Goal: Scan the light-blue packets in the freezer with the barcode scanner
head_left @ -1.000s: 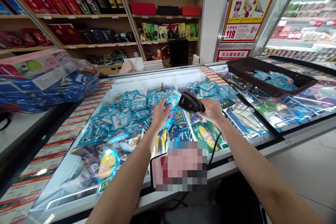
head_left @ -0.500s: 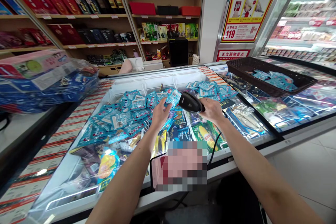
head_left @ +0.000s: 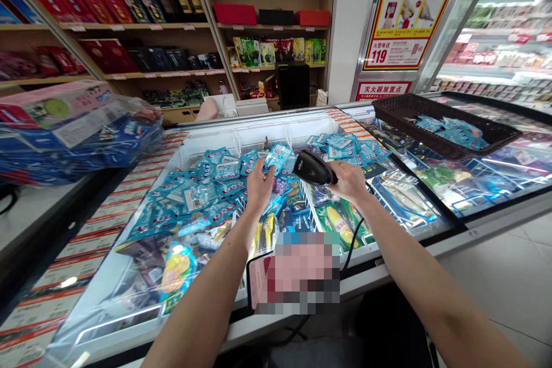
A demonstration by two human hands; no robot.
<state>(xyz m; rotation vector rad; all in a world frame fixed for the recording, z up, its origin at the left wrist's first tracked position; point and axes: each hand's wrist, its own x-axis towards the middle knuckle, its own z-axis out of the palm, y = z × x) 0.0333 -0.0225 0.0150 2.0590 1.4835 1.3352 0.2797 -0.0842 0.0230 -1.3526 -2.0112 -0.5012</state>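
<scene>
Between the fingers of my left hand [head_left: 259, 184] is a small blue packet [head_left: 278, 156], its printed side facing up. My right hand [head_left: 348, 180] is wrapped round the handle of a black barcode scanner [head_left: 314, 168], whose head points left toward the packet with a small gap between them. A black cable [head_left: 354, 244] runs down from the scanner. Below and left of my left hand, many similar blue packets [head_left: 198, 196] lie piled on the glass top of the freezer. A smaller heap of blue packets [head_left: 345, 146] lies behind the scanner.
A brown basket [head_left: 431, 142] with several blue packets stands at the right. On the left sits a plastic-wrapped bundle of boxes [head_left: 73, 126]. A phone [head_left: 257, 282], partly blurred out, rests at the freezer's front edge. Stocked shelves [head_left: 150, 75] stand behind.
My left hand has shifted slightly left with the blue packet, away from the scanner's head. My right hand and the scanner have hardly moved.
</scene>
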